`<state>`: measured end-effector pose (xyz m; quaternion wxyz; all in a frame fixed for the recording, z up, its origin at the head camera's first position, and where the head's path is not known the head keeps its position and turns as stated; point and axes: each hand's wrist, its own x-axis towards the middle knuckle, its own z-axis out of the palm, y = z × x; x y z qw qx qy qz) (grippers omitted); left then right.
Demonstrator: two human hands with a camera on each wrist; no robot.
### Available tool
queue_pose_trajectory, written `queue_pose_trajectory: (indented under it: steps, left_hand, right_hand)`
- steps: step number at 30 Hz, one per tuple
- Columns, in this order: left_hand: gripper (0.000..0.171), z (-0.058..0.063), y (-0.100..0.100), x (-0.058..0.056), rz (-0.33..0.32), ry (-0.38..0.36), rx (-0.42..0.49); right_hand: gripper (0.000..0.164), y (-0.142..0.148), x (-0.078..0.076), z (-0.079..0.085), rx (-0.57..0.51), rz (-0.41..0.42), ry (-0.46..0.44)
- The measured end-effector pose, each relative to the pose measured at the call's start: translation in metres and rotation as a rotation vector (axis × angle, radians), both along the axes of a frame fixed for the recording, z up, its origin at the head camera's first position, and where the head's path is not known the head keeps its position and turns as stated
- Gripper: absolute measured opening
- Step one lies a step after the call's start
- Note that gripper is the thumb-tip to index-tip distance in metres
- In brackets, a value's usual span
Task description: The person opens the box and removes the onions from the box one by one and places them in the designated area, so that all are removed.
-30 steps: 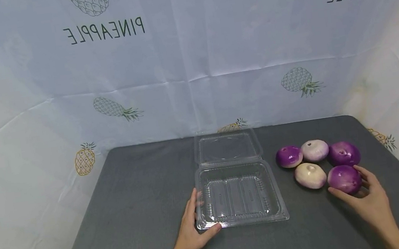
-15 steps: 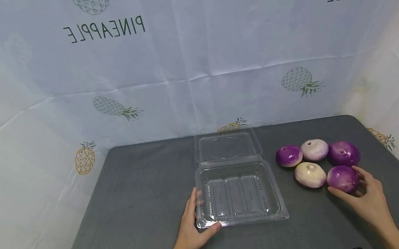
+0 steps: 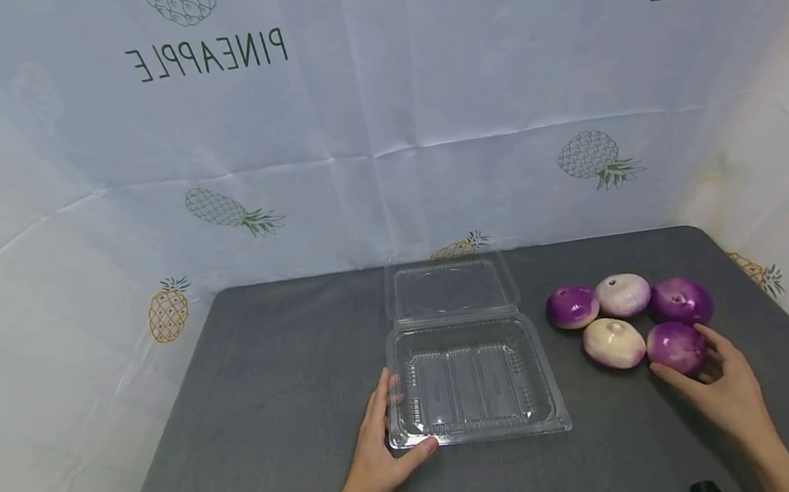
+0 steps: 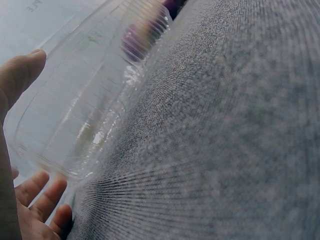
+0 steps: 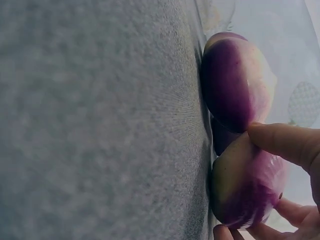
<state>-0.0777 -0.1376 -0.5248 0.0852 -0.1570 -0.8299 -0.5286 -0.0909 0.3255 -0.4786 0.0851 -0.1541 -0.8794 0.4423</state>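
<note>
A clear plastic clamshell container (image 3: pixel 473 389) lies open on the dark grey table, its lid (image 3: pixel 449 289) folded back. My left hand (image 3: pixel 377 456) rests at its front left corner, straight fingers along the side and thumb on the front rim. On the right, my right hand (image 3: pixel 727 381) holds a purple onion (image 3: pixel 676 348) between thumb and fingers. In the right wrist view this onion (image 5: pixel 245 185) sits low by the cloth, close to a purple-and-white onion (image 5: pixel 237 80). Around it are a pale onion (image 3: pixel 614 343), a whitish onion (image 3: pixel 623 296) and two purple onions (image 3: pixel 571 307).
A small dark object (image 3: pixel 707 491) shows at the front edge of the view, near the right forearm. A pale curtain (image 3: pixel 377 115) printed with pineapples hangs behind and beside the grey table (image 3: pixel 292 376).
The purple onion under my right hand has shifted slightly away from me and turned a little, and the hand has moved with it. The left hand and container have stayed put.
</note>
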Motion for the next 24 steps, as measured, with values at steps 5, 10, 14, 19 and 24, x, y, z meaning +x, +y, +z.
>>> queue_pose_trajectory:
  steps: [5, 10, 14, 19, 24]
  left_hand:
    - [0.113, 0.0, -0.0002, -0.0004, 0.0, 0.007, -0.001]
    - [0.113, -0.0006, 0.0, -0.0002, 0.002, 0.02, -0.001]
    - [0.113, -0.0007, 0.0002, 0.0002, 0.0, 0.029, -0.001]
    - [0.113, -0.0009, 0.0, 0.0004, -0.003, 0.048, 0.003]
    - [0.113, -0.0021, -0.0003, 0.0002, 0.003, 0.061, -0.007]
  right_hand:
    - [0.101, 0.0037, -0.0041, -0.0007, 0.009, 0.003, -0.022]
    - [0.1, 0.0048, -0.007, 0.0, 0.019, 0.01, -0.035]
    - [0.1, 0.0043, -0.0081, 0.0003, 0.018, 0.019, -0.022]
    - [0.101, 0.0044, -0.0092, 0.0001, -0.016, 0.023, -0.029]
    - [0.102, 0.0043, -0.0091, -0.0006, -0.028, 0.006, -0.053]
